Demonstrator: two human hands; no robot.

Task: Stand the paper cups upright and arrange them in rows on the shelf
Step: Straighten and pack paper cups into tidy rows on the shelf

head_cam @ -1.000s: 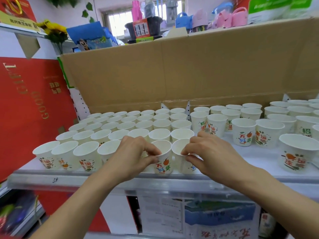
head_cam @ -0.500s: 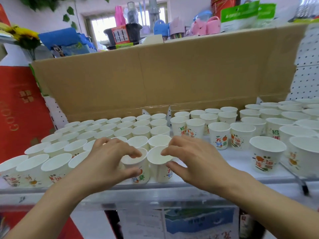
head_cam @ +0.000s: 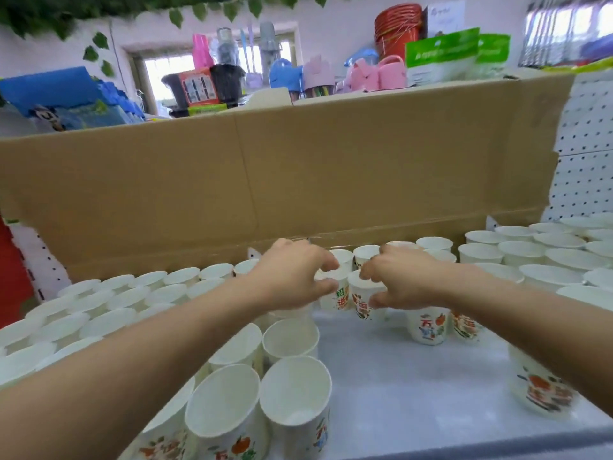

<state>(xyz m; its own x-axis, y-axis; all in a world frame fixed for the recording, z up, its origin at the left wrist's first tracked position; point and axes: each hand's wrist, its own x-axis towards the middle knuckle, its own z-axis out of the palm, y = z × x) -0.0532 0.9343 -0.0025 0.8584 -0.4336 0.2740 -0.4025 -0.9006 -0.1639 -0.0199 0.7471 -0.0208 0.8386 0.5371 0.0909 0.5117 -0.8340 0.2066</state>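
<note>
Both hands reach mid-frame, left hand (head_cam: 295, 277) pinching one upright paper cup (head_cam: 339, 295) and right hand (head_cam: 403, 282) pinching the neighbour cup (head_cam: 361, 302), side by side toward the back of the shelf (head_cam: 414, 376), I guess so both slot into the tidy rows (head_cam: 132, 300) at frame left.

The cardboard (head_cam: 331, 180) is plain brown. In front of it the paper cups (head_cam: 426, 327) are white, printed with red, orange, green and blue characters and fruit. The shelf (head_cam: 414, 376) at the cardboard's foot is pale grey-white. Right of the cardboard, the pegboard (head_cam: 583, 127) is white, dotted with dark holes.
</note>
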